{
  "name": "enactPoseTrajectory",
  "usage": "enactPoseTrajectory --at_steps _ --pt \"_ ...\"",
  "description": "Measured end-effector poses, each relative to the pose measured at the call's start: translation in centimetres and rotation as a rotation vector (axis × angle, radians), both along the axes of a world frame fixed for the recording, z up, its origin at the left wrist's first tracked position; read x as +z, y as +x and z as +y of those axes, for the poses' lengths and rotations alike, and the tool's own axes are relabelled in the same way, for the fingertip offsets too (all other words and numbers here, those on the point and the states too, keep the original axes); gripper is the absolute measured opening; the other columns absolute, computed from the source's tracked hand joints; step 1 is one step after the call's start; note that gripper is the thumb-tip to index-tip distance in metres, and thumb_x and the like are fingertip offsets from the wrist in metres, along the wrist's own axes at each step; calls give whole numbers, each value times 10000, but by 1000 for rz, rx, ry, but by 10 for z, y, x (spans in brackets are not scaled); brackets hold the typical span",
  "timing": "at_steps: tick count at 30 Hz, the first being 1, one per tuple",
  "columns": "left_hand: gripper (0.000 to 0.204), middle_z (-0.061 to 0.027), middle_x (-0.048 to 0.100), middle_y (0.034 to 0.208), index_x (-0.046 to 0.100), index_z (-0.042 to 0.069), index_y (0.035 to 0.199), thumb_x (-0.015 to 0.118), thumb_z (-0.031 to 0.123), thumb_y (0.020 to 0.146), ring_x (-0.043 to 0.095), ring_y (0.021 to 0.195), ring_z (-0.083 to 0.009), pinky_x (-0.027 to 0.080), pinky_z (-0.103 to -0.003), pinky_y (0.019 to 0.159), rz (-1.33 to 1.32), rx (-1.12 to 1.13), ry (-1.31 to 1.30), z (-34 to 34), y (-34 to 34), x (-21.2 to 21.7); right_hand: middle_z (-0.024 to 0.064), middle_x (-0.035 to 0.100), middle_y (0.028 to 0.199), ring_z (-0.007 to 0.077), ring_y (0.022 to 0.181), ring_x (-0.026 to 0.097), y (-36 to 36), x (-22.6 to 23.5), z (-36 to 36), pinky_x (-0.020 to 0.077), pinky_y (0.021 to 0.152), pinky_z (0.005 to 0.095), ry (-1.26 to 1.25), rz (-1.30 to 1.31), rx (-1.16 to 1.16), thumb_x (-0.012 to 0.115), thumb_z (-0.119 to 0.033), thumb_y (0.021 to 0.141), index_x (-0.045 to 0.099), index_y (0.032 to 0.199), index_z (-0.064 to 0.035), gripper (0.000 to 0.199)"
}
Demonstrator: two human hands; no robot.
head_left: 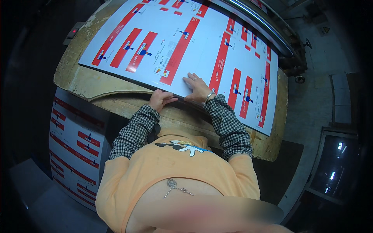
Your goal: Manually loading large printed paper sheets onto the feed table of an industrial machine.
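The left hand [159, 99] curls around the near edge of the printed sheet [186, 42] on the worktop [89, 83]. The right hand [199, 88], at three o'clock of it, lies flat and spread on top; the sheet is not yet lifted.

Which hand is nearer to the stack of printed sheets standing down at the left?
Left. The left hand grips the near edge of the printed sheet, above the stack; the right hand lies flat, farther right.

Printed stack [74, 151] lower left; roller [258, 23], perhaps steel.
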State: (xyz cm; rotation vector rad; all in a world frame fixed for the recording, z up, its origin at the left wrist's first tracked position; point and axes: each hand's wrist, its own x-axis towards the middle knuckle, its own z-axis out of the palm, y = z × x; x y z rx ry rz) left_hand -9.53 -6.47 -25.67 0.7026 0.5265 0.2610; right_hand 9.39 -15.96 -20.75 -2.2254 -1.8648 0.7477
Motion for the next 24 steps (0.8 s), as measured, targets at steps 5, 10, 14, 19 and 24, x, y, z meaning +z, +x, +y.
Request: enactPoseTrajectory --at_steps 5,10,14,19,24 --pt "285 -152 561 1020 452 -49 1085 466 132 864 581 924 -239 500 -393 803 15 59 -81 -4 9 6 234 245 1356 396 1264 215 -22 -7 -6 226 1006 502 48 -178 -74 737 -343 570 311 1300 -76 886" --pt "320 -170 539 1078 405 -63 1140 430 102 867 563 974 -285 495 -414 800 15 68 -56 -1 7 6 215 259 1346 402 1252 232 -29 -15 -9 242 991 518 129 -233 -127 718 -330 603 303 1299 -81 848" --pt "274 -152 569 1023 467 -49 1077 474 90 840 579 935 -247 499 -398 792 11 52 -15 -1 5 5 205 300 1326 390 1241 251 -17 2 -7 257 990 490 77 -67 -89 715 -334 606 404 1233 -67 749" --pt "221 -117 603 952 532 -25 1000 535 91 812 584 921 -219 491 -405 806 28 41 -16 -3 4 -1 180 594 936 357 893 552 -1 19 -4 444 756 400 67 229 -93 597 -226 736 582 949 -36 286" --pt "340 -156 530 1108 456 -44 1125 282 64 854 543 1005 -276 454 -473 871 119 165 -23 -6 -2 -15 164 595 806 337 778 569 -11 47 -8 456 692 384 356 152 -19 543 -147 751 574 907 -2 216"
